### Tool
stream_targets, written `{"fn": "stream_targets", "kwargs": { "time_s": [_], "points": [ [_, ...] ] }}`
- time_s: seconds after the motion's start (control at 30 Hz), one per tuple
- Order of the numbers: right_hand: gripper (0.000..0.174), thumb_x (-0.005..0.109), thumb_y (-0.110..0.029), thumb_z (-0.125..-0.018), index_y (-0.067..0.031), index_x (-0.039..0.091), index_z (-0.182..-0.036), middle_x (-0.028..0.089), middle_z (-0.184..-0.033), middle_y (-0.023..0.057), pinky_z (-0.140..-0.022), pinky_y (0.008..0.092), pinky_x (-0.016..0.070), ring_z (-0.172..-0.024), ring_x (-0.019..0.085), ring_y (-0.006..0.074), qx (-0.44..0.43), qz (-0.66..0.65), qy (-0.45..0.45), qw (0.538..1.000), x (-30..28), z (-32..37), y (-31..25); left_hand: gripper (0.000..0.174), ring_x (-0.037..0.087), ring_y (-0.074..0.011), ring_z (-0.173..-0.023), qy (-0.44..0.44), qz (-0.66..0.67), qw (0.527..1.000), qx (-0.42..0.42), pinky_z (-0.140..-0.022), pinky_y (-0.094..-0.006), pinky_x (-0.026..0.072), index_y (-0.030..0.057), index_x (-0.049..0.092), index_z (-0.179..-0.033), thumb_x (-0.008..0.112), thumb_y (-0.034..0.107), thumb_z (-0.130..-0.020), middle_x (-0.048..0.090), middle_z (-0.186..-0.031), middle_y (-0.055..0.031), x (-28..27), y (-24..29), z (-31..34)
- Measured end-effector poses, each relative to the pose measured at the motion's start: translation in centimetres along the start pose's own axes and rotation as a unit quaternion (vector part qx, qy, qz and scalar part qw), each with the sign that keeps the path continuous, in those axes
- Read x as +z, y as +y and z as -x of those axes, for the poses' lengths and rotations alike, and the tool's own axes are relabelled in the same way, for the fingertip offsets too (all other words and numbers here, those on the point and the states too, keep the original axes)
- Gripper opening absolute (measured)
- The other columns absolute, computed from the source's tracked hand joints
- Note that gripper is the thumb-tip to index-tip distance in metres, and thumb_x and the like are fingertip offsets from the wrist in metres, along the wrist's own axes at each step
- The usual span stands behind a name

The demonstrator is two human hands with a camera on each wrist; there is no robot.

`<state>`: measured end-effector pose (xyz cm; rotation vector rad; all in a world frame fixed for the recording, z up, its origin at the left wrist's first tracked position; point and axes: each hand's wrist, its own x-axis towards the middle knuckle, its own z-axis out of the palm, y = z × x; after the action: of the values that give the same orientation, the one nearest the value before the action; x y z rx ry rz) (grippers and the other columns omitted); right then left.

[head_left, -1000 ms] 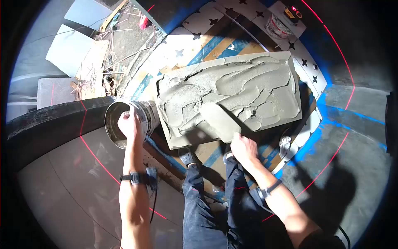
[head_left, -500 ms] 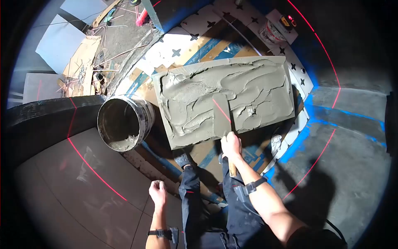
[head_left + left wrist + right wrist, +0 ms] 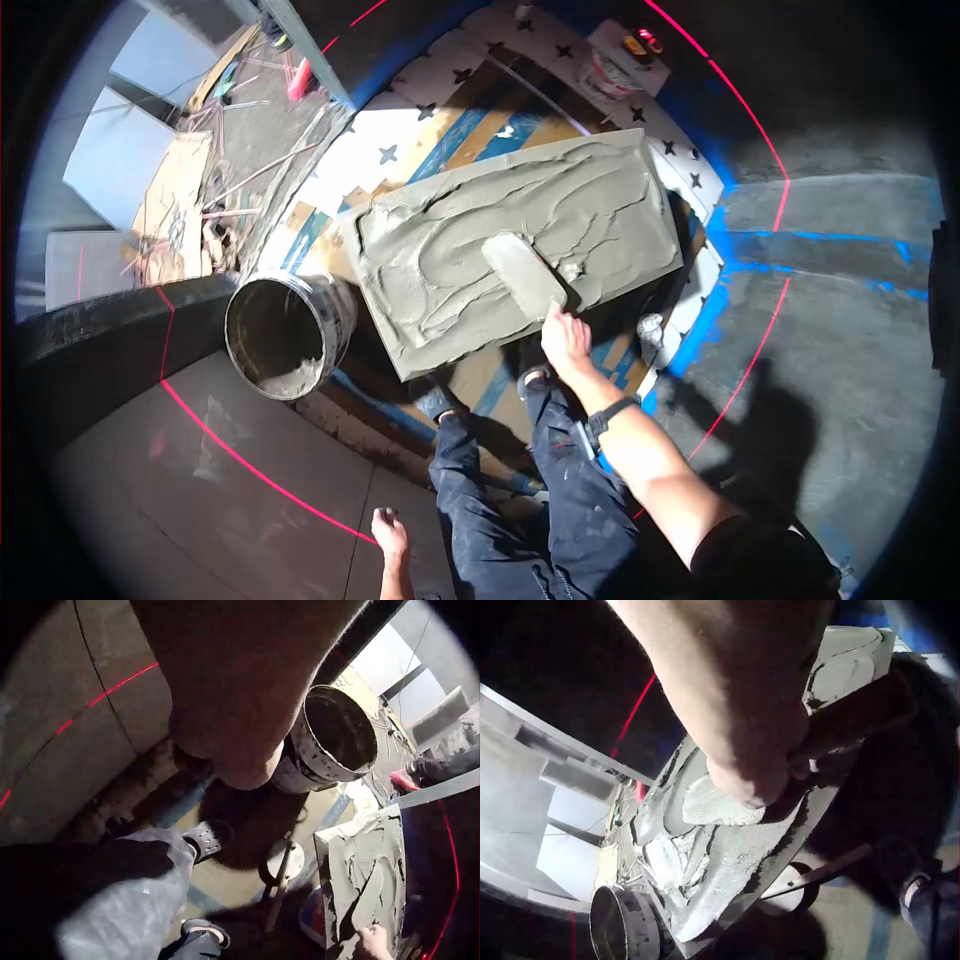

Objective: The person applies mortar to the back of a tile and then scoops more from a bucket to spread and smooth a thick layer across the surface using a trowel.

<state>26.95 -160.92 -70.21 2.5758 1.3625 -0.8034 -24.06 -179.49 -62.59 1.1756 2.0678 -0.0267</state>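
Grey mortar [image 3: 600, 215] in ridges and swirls covers a large rectangular slab. My right hand [image 3: 567, 340] grips a trowel at the slab's near edge, its rounded blade [image 3: 523, 275] lying over the mortar and angled up-left. In the right wrist view, the right hand [image 3: 754, 769] is curled round the trowel's handle [image 3: 866, 712], with part of the blade [image 3: 716, 802] showing past the hand. My left hand [image 3: 390, 535] hangs low beside the legs, fingers loosely curled, holding nothing. The left wrist view shows that hand [image 3: 240, 761] dark, its fingers mostly hidden.
Left of the slab stands a tilted-looking bucket [image 3: 340, 312] with mortar inside. A small bucket [image 3: 607, 75] bears a board with a laser device [image 3: 637, 45] at the back right. Debris [image 3: 215, 215] and pale panels [image 3: 118, 155] lie at the upper left. Feet stand near the slab.
The trowel blade has turned from pointing straight away to angling up-left. My left hand, inside the bucket a second ago, has dropped lower, near the bottom of the head view.
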Motion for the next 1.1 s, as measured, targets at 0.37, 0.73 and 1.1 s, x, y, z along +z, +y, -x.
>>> {"fn": "stream_targets", "kwargs": {
  "time_s": [0.37,0.73,1.1],
  "points": [
    [0.020,0.047,-0.013,-0.094,0.0009,0.059,-0.102,0.070,-0.083,0.0259,-0.067,0.0517,0.0565,-0.082,0.070,0.0432,0.063,0.068,0.001,0.996,-3.1,1.4,19.2,0.014,0.061,-0.0177,-0.056,-0.144,0.085,0.986,-0.014,-0.051,-0.0316,0.0503,-0.0031,0.059,-0.093,0.050,-0.010,-0.085,0.060,-0.067,-0.0102,0.0,-0.6,1.4],
    [0.023,0.055,-0.024,-0.092,-0.0042,0.057,-0.104,0.069,-0.077,0.0195,-0.067,0.0530,0.0546,-0.075,0.069,0.0423,0.089,-0.229,-0.025,0.969,-0.7,3.5,17.5,0.015,0.063,-0.0163,-0.055,-0.237,0.008,0.966,0.099,-0.051,-0.0293,0.0500,-0.0059,0.060,-0.092,0.056,0.008,-0.091,0.065,-0.065,-0.0127,1.9,15.0,0.3],
    [0.028,0.067,-0.029,-0.092,-0.0079,0.051,-0.084,0.065,-0.067,0.0140,-0.051,0.0456,0.0513,-0.060,0.066,0.0349,0.100,-0.336,0.175,0.920,9.3,0.2,21.9,0.025,0.067,-0.0162,-0.068,-0.250,-0.127,0.960,0.014,-0.062,-0.0314,0.0528,-0.0050,0.069,-0.101,0.060,0.013,-0.087,0.070,-0.074,-0.0118,9.7,24.7,3.1]
  ]
}}
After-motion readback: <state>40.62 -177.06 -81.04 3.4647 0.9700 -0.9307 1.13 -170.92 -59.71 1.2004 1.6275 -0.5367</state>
